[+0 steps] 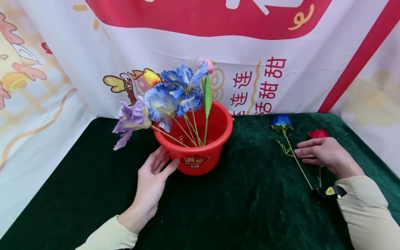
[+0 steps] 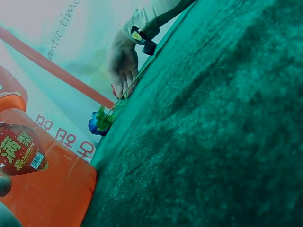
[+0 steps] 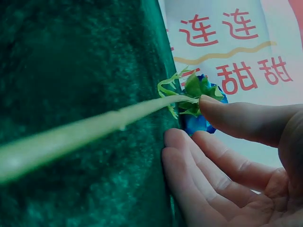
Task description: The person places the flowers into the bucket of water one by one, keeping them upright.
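Note:
A red plastic bucket (image 1: 200, 158) holds several artificial flowers: a purple iris (image 1: 132, 118), blue iris blooms (image 1: 175, 93) and a pink bud (image 1: 208, 66) beside a long green leaf. My left hand (image 1: 151, 184) rests against the bucket's front left side, fingers at the side and thumb at the front. On the right, a blue rose (image 1: 282, 120) and a red rose (image 1: 318, 133) lie on the cloth. Between their stems, my right hand (image 1: 328, 154) hovers with thumb and fingers apart, partly hiding the red rose. In the right wrist view the blue rose's stem (image 3: 118, 120) passes close to the thumb tip.
Dark green velvet cloth (image 1: 250, 208) covers the table. A printed white and red banner (image 1: 187, 45) stands along the back, and more printed sheets (image 1: 47, 69) flank the sides. A dark strap with a yellow mark (image 1: 331, 191) circles the right wrist.

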A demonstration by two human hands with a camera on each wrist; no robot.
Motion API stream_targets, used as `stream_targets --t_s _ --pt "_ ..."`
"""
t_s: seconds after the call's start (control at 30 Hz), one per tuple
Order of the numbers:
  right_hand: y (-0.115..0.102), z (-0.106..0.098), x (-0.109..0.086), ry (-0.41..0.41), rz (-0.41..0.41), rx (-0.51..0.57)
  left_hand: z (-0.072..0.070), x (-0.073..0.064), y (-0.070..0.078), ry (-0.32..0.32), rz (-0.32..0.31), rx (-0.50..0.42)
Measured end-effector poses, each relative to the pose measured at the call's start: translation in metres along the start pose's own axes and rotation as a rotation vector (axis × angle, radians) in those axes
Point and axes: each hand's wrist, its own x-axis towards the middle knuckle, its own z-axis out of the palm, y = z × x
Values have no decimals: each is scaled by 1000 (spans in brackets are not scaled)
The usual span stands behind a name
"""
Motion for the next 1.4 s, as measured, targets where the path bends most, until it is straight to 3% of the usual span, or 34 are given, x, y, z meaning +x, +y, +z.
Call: stream_targets --t_s 0.17,0.33,0.63,0.87,1.2,1.4 --pt "0 3 3 -5 -5 -64 1 0 0 8 -3 3" --pt "-2 5 5 -45 3 -60 0 0 0 6 -2 11" --pt "-1 11 10 -119 20 149 0 0 0 8 7 18" --pt "-7 11 8 -108 -17 314 0 1 0 10 8 30" --pt "-28 21 -5 -64 -104 407 1 -2 0 -8 43 25" --pt "-35 29 -7 -57 -148 443 0 -2 0 4 26 32"
